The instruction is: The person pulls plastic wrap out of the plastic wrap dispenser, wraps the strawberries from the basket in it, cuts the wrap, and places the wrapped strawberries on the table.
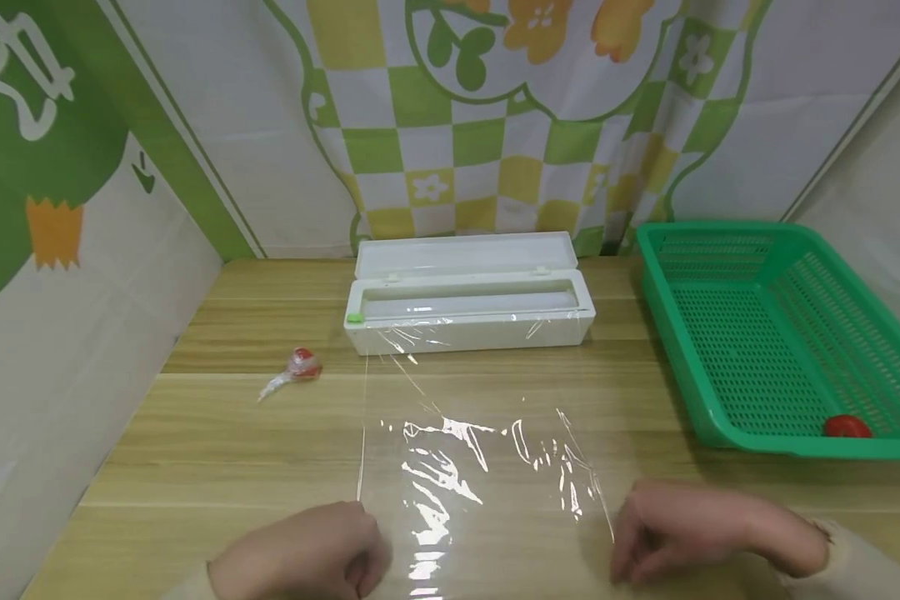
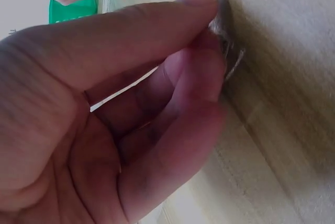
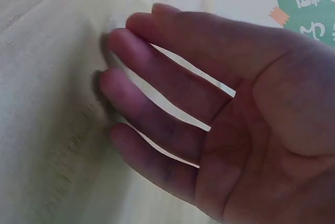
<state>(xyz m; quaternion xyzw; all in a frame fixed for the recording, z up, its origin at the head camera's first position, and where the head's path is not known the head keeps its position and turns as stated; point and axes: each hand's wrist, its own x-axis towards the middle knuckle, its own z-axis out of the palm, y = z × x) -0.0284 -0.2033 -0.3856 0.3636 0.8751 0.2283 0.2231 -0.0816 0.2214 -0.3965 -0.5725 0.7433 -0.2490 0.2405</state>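
A sheet of clear plastic wrap [image 1: 487, 500] stretches over the table from a white dispenser box [image 1: 468, 335] whose lid stands open. The wrap roll [image 1: 480, 306] shows inside the box. At the sheet's near left corner my left hand [image 1: 311, 550] pinches the film; in the left wrist view a crumpled bit of wrap [image 2: 230, 56] sticks out past the thumb and forefinger. My right hand [image 1: 682, 521] pinches the near right edge. In the right wrist view its thumb and forefinger [image 3: 144, 28] meet while the other fingers curve loosely; the film between them is hard to make out.
On the left of the table lies a small red item wrapped in clear film [image 1: 303, 365], its end twisted. A green plastic basket [image 1: 682, 350] stands at the right, with a red item [image 1: 847, 427] in its near corner. Behind the box hangs a patterned cloth [image 1: 450, 150].
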